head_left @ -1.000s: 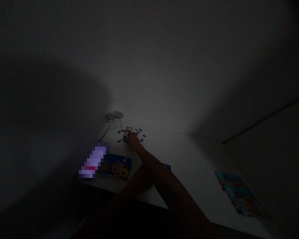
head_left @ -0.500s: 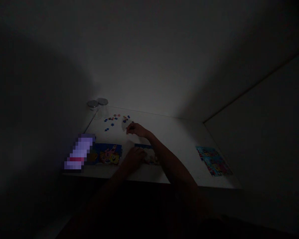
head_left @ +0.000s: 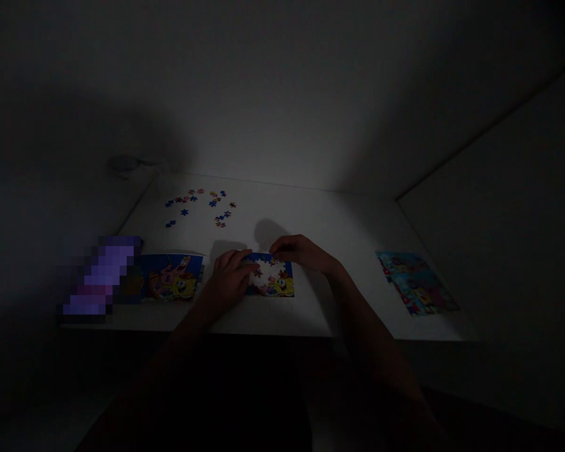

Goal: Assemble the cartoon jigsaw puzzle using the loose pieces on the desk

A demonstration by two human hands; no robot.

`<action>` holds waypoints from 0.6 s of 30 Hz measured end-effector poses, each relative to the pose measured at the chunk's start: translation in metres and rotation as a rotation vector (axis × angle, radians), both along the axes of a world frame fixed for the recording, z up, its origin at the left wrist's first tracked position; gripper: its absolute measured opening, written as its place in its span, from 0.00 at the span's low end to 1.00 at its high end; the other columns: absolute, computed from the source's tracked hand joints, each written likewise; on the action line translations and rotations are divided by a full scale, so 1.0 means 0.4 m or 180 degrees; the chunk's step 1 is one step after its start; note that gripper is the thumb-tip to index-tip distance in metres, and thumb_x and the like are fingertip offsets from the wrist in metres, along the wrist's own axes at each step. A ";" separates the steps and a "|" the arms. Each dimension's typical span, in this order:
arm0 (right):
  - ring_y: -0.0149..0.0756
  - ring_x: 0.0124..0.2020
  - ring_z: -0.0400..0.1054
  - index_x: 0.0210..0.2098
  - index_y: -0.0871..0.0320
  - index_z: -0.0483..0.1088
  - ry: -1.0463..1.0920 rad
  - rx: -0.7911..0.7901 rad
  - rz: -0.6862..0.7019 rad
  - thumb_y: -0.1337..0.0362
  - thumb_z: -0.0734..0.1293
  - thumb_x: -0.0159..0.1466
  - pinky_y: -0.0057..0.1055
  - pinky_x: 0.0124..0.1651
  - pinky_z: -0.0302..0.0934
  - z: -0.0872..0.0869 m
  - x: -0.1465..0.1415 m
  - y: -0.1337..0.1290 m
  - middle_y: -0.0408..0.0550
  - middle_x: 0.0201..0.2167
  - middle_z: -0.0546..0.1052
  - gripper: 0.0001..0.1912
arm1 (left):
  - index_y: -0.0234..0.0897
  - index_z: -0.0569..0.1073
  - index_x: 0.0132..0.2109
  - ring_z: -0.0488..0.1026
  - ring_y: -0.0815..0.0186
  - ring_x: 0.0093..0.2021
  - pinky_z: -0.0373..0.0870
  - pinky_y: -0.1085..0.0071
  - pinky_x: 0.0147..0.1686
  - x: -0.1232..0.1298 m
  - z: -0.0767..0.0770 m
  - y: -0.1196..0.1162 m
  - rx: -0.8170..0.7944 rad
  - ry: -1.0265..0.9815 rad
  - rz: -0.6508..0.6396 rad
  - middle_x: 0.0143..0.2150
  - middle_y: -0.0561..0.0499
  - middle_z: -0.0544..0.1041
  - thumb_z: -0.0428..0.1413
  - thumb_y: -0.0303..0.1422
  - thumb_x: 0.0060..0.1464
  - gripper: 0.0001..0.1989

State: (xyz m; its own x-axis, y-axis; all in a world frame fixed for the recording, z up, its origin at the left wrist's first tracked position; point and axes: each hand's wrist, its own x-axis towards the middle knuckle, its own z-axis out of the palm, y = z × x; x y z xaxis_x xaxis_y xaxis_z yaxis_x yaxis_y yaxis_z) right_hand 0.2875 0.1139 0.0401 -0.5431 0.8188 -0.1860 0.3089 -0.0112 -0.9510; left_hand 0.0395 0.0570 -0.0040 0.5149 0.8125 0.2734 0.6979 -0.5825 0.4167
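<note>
A partly filled jigsaw puzzle (head_left: 285, 287) with a blue border and a white middle lies near the table's front edge. My left hand (head_left: 227, 279) rests on its left side, fingers spread over the edge. At the puzzle's top edge, my right hand (head_left: 299, 250) has its fingertips pinched together; whatever is between them is too small to make out. Left of my left hand lies a finished-looking cartoon picture (head_left: 172, 277) in blue, pink and yellow. Several loose puzzle pieces (head_left: 184, 212) are scattered farther back on the left.
The white table (head_left: 329, 223) meets a wall behind it. A blurred phone-like object (head_left: 104, 273) stands at the left end. On the right lies another colourful picture (head_left: 419, 285). Faint round lids (head_left: 125, 164) show at the back left corner. The scene is dark.
My right hand has moved from the loose pieces back to the puzzle's top edge. My left hand lies on the puzzle's left side, and more of the puzzle shows. The view has shifted.
</note>
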 end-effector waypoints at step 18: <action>0.27 0.30 0.68 0.34 0.58 0.73 -0.0119 -0.0001 0.0118 0.68 0.66 0.57 0.26 0.34 0.63 -0.010 -0.046 -0.051 0.42 0.30 0.76 0.06 | 0.41 0.78 0.45 0.60 0.53 0.59 0.60 0.51 0.59 0.005 0.006 0.005 -0.0068 -0.0013 0.0143 0.59 0.47 0.69 0.56 0.33 0.61 0.08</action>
